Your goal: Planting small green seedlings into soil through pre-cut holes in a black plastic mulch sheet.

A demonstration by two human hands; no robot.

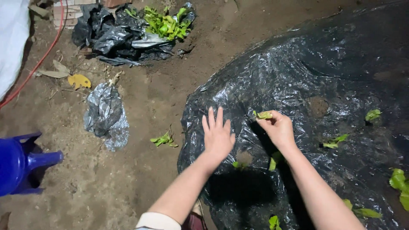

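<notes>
Black plastic mulch sheet [298, 76] covers a mounded soil bed, and both hands work at its near-left part. The left hand [218, 135] is released, fingers spread and flat on the film. The right hand [279, 127] pinches a small green seedling [263, 114] at its fingertips, just above the sheet. The seedling lies roughly level, its long axis left to right, leafy end pointing left toward the other hand. To do this well, the flat palm should hold the film taut while the pinch stays light on the stem. Farther off, planted seedlings [335, 141] poke through holes, and a pile of black bags with green seedlings [164, 23] sits on bare soil.
</notes>
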